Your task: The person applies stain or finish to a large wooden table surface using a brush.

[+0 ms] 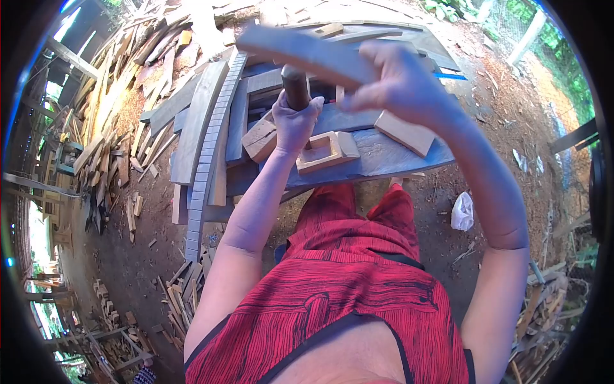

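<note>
My left hand is closed around a dark round wooden handle that stands upright above the bench. My right hand grips a long grey curved piece of wood, raised above the handle and blurred. Below the hands lies a blue-grey plank bench. On it rests a pale wooden block with a rectangular hole, just right of my left wrist. A square wood offcut sits to the left of that wrist, and a flat board piece lies under my right forearm.
Long planks and a notched curved strip are stacked left of the bench. Scrap wood piles cover the dirt ground at left, and sticks lie lower left. A white plastic bag lies on the ground at right. My red garment covers my lap.
</note>
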{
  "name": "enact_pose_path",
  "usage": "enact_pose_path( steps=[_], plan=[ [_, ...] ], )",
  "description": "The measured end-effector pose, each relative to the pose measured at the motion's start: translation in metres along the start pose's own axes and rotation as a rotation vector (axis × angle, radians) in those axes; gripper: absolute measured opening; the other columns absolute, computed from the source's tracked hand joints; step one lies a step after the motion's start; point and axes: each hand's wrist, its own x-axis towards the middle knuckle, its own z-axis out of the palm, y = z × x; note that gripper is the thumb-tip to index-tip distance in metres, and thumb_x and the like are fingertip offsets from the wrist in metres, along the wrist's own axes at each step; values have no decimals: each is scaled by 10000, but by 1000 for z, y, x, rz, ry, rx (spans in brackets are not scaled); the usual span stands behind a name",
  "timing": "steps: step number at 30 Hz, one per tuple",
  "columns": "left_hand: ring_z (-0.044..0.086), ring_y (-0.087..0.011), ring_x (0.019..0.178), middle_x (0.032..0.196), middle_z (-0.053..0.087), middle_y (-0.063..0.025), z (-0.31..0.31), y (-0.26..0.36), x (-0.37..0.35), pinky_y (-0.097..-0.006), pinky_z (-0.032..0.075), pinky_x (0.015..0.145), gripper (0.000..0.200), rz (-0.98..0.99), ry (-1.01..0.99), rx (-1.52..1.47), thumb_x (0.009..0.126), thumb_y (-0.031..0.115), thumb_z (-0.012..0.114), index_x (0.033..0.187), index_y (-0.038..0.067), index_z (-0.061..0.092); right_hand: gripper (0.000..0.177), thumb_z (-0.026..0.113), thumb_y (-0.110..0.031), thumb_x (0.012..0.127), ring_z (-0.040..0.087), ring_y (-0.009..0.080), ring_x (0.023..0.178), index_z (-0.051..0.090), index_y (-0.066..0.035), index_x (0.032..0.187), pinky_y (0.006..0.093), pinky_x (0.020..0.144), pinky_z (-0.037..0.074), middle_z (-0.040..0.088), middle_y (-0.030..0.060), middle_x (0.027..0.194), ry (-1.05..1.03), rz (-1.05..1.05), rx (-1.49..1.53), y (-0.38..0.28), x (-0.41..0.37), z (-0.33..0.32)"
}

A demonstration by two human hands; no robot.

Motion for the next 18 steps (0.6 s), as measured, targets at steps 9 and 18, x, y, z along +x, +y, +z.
enact_pose_path(
  steps=[9,18],
  plan=[
    [497,-34,499,606,553,21,6,2,6,-198,416,482,168,15,-25,-70,736,28,692,775,56,531,433,775,-217,626,606,114,630,623,26,951,260,594,485,650,67,786,41,-230,-180,34,10,20],
    [481,-46,440,571,540,7,5,2,6,-192,384,419,194,39,-8,-56,745,27,687,711,73,501,423,773,-264,645,550,92,647,620,7,932,263,600,443,583,26,695,153,-162,56,10,17,17]
  ],
)
